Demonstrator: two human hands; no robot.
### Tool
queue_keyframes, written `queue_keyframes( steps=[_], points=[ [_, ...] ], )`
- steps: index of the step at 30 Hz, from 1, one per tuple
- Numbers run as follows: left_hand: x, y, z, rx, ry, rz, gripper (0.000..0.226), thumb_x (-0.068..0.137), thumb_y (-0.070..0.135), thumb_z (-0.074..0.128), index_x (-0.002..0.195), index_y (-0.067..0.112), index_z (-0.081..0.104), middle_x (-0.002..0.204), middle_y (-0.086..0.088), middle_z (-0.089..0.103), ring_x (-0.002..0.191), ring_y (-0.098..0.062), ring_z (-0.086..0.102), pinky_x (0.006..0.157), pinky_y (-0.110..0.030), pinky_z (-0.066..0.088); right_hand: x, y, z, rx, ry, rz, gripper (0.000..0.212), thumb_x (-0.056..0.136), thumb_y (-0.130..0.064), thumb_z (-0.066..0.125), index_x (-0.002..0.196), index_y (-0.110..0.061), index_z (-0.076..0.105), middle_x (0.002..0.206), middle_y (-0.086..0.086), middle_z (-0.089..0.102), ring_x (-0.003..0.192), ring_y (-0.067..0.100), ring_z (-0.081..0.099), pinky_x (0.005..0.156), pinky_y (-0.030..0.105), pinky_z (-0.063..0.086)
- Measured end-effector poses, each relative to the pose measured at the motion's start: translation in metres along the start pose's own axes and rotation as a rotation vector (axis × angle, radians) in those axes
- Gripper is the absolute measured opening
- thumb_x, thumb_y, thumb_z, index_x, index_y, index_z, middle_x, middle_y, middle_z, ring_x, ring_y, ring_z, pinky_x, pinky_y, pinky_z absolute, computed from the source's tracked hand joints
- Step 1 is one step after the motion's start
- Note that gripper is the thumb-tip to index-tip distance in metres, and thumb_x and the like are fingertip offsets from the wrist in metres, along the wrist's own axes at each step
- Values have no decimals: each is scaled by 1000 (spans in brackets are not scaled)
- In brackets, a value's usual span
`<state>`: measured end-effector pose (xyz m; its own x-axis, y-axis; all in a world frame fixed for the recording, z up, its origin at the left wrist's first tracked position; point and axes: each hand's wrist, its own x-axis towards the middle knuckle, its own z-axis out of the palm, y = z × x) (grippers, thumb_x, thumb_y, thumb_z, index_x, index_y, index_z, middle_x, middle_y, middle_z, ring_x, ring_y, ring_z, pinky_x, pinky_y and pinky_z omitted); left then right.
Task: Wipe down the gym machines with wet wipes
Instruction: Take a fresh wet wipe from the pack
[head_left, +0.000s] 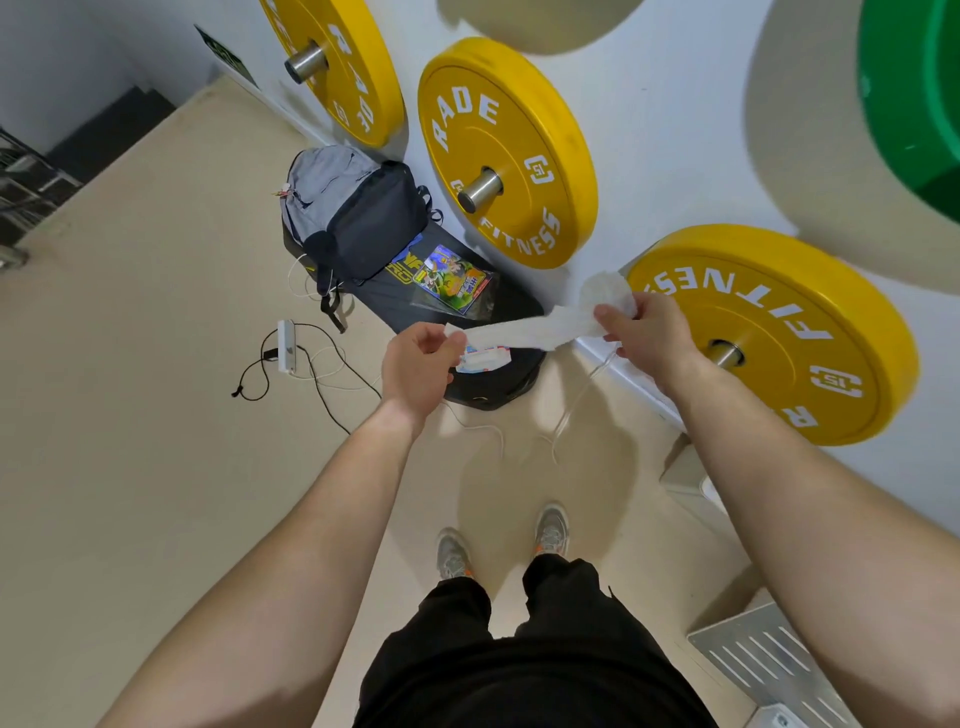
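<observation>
With the left hand (421, 364), pinches one end of a white wet wipe (519, 328), fingers curled round it. With the right hand (644, 330), grips the other end, where a bunched wad of wipe sticks up past the fingers. Holds the wipe stretched in the air between the two hands, touching no equipment. Reads as unfolding or pulling apart: preparation, not wiping.

Leaves the wipe pack (484, 358) just below the left hand, lying on a dark bag (498, 384) on the floor. Faces a yellow weight plate (779, 332) on its wall peg just beyond the right hand, a second yellow plate (506, 150) further out past both hands, and a green plate (914, 104) well beyond the right hand.

Shows no wet streak or wiped patch on any plate, as far as can be told. Seems barely begun, or between surfaces. Needs the wipe opened out, then pressed to the nearest plate, then carried on to the rest.
</observation>
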<state>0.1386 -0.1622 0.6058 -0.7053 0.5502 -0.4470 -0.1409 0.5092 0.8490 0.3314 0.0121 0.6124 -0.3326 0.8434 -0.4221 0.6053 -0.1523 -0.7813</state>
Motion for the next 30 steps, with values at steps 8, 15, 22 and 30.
queue_keyframes(
  steps=[8,15,22,30],
  points=[
    [11,-17,-17,48,69,-56,10,94,27,68,86,26,62,106,-10,70,100,-29,68,75,-39,58,-3,9,-11,-165,124,47,40,93,-29,67,61,-17,46,58,1,47,62,24,45,56,31,34],
    [12,-19,2,-39,-50,-104,8,94,19,67,97,14,62,98,-12,75,84,-20,75,70,-29,60,-10,10,17,-334,-14,-66,16,79,-11,70,87,-14,56,83,7,61,77,26,57,61,31,39],
    [70,-76,53,-74,-82,-154,9,92,9,66,100,10,61,101,-11,74,72,-14,72,61,-23,57,31,68,98,-396,-353,-185,84,82,-7,63,154,-37,31,138,2,55,126,22,53,104,37,44],
    [190,-229,111,-147,-214,-168,16,91,11,69,106,10,65,98,-8,75,84,-17,72,69,-24,57,146,209,229,-160,-195,-215,28,91,-24,72,118,-18,72,105,-11,66,86,-4,55,70,0,36]
  ],
)
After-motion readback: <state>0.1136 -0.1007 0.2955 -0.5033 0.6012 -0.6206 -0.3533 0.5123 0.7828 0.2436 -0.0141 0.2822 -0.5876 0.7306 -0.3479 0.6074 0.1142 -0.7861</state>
